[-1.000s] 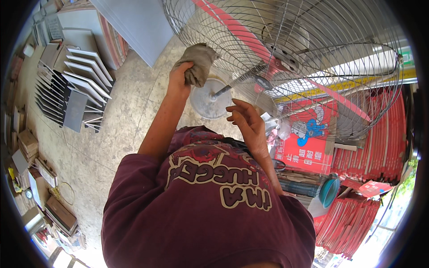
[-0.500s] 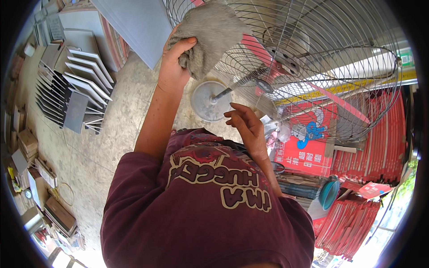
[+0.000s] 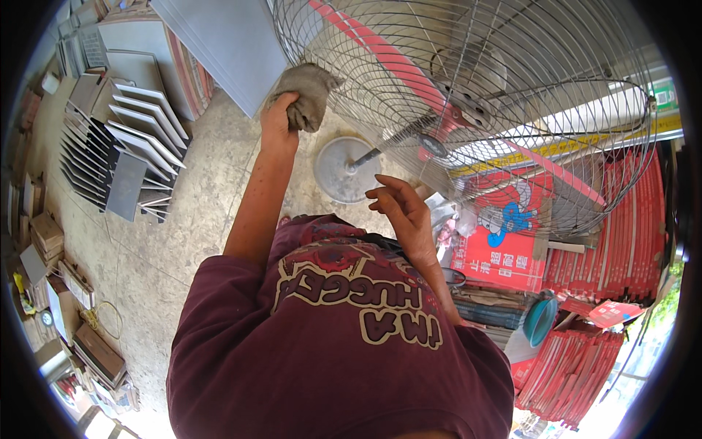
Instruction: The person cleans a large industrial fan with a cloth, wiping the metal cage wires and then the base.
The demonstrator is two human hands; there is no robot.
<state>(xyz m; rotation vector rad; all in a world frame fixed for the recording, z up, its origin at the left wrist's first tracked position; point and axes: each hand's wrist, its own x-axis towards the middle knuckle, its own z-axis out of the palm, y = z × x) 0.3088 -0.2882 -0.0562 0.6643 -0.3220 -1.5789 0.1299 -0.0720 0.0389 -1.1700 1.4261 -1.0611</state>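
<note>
A crumpled grey-brown cloth (image 3: 310, 91) is gripped in my left hand (image 3: 278, 126), raised beside the left side of a large wire fan cage (image 3: 468, 95). Whether the cloth touches the wires I cannot tell. Inside the cage sits a fan blade (image 3: 395, 55) in pinkish red, with a dark hub. My right hand (image 3: 404, 212) hangs in front of me, below the cage, its fingers loosely bent and apart with nothing in them. Under the cage, a dark pole runs down to the round grey base (image 3: 338, 170) on the floor.
At the left, pale panels (image 3: 146, 117) stand in a black rack on the concrete floor (image 3: 208, 183). A large grey panel (image 3: 227, 44) leans beyond my left hand. Stacked red cartons (image 3: 621, 241) and a teal bowl (image 3: 540, 322) are close on my right.
My left hand has drawn the cloth back and down from the cage's upper left, and the cloth is now bunched smaller. More of the red blade shows. My right hand has barely moved.
</note>
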